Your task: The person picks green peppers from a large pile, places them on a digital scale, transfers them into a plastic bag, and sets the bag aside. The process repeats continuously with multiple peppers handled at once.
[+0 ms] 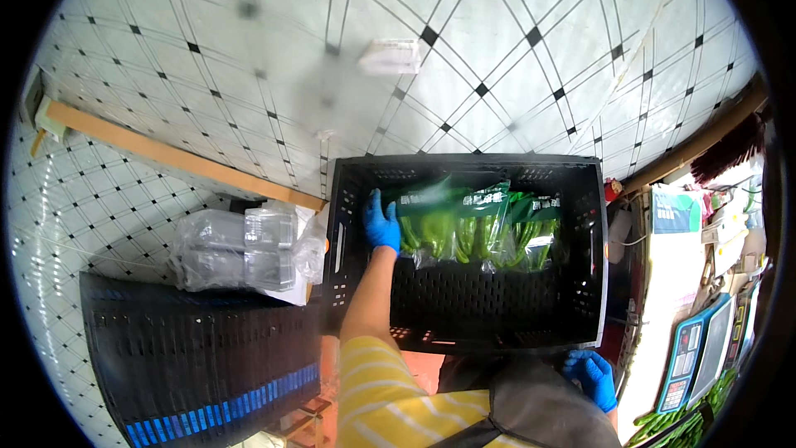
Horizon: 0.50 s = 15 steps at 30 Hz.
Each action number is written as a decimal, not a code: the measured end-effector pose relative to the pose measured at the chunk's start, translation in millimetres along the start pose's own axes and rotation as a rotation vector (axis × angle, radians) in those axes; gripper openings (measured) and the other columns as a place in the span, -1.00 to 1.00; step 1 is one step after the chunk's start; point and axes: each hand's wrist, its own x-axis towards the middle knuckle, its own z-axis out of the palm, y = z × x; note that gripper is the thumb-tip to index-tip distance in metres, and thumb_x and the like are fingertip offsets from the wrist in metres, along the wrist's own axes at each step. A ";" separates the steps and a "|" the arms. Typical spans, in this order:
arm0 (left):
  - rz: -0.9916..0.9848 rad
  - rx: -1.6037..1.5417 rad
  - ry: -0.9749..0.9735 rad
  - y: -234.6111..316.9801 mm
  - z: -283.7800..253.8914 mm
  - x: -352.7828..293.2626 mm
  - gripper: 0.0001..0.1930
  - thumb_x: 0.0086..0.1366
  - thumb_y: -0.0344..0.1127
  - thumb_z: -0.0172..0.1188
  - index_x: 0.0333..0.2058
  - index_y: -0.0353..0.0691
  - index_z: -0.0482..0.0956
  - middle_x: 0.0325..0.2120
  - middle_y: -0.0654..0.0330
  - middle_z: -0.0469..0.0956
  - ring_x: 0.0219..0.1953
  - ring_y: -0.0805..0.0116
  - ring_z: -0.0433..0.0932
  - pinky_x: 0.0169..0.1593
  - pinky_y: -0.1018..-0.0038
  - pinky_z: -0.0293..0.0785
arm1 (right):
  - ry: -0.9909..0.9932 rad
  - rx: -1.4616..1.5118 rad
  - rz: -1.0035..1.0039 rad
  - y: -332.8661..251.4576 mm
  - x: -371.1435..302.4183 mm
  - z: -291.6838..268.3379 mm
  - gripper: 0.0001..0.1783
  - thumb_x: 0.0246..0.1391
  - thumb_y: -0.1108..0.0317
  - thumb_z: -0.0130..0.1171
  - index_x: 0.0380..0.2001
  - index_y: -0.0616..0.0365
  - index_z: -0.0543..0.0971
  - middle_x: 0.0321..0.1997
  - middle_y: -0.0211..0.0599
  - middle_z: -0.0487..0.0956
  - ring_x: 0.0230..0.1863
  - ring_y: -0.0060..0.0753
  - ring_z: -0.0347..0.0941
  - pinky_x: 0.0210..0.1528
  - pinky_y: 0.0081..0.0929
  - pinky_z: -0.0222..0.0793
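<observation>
My left hand (382, 224), in a blue glove, reaches into a black plastic crate (464, 347). Its fingers are stretched out along the left side of a clear bag of long green vegetables (431, 231) with a green printed top. Whether the thumb presses on the bag is hard to see. Two more such bags, a middle bag (479, 228) and a right-hand bag (535, 232), lie beside it in a row across the crate's far half. Outside the crate's near right corner, my right hand (591, 378), also blue-gloved, hangs with loosely bent fingers and nothing visible in it.
Stacked black crates (199, 357) stand at left, with plastic-wrapped clear containers (236, 249) behind them. On the right, a table (643, 348) bears a blue scale (692, 357) and loose long green vegetables (680, 427). A tiled wall (448, 108) rises behind the crate.
</observation>
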 end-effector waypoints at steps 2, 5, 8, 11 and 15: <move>0.119 0.049 -0.049 51.4 -11.9 -17.2 -0.34 0.28 0.00 0.17 0.30 -0.05 0.25 0.23 -0.20 0.25 0.29 -0.20 0.18 0.32 0.09 0.11 | -0.010 -0.001 -0.002 1.4 4.0 -3.3 -0.61 0.19 0.22 0.15 -0.07 0.32 0.55 -0.20 -0.19 0.64 -0.14 -0.34 0.56 0.01 -0.37 0.47; 0.136 0.323 -0.473 107.6 -18.4 -48.5 -0.13 0.18 0.17 0.20 0.38 0.04 0.05 0.39 -0.08 -0.08 0.42 -0.19 -0.16 0.31 -0.25 -0.12 | 0.002 0.020 -0.005 5.4 0.1 -10.8 -0.63 0.20 0.25 0.13 -0.06 0.33 0.55 -0.20 -0.20 0.64 -0.13 -0.36 0.56 0.01 -0.40 0.46; 0.222 0.407 -0.560 94.4 -6.5 -49.7 -0.03 0.14 0.26 0.19 0.41 0.09 -0.06 0.44 0.03 -0.28 0.46 -0.11 -0.35 0.20 -0.52 -0.29 | 0.027 0.076 -0.053 3.6 -20.7 -21.4 -0.65 0.24 0.30 0.08 -0.03 0.33 0.53 -0.18 -0.21 0.62 -0.13 -0.38 0.55 0.01 -0.43 0.46; 0.240 0.423 -0.543 99.3 -6.7 -38.2 -0.04 0.05 0.25 0.25 0.38 0.12 0.04 0.42 0.03 -0.14 0.46 0.00 -0.19 0.22 -0.52 -0.24 | 0.114 0.104 -0.142 14.3 -43.8 -48.8 -0.67 0.27 0.35 0.03 0.00 0.33 0.52 -0.17 -0.22 0.62 -0.13 -0.38 0.54 0.00 -0.42 0.45; 0.468 0.031 -0.126 159.9 15.1 -36.4 -0.30 0.16 -0.20 0.26 0.21 -0.40 0.26 0.23 -0.23 0.22 0.29 -0.14 0.18 0.36 0.09 0.05 | 0.192 0.175 -0.205 42.6 -69.9 -91.4 -0.66 0.26 0.27 0.09 -0.02 0.30 0.54 -0.15 -0.29 0.61 -0.13 -0.49 0.51 -0.01 -0.47 0.44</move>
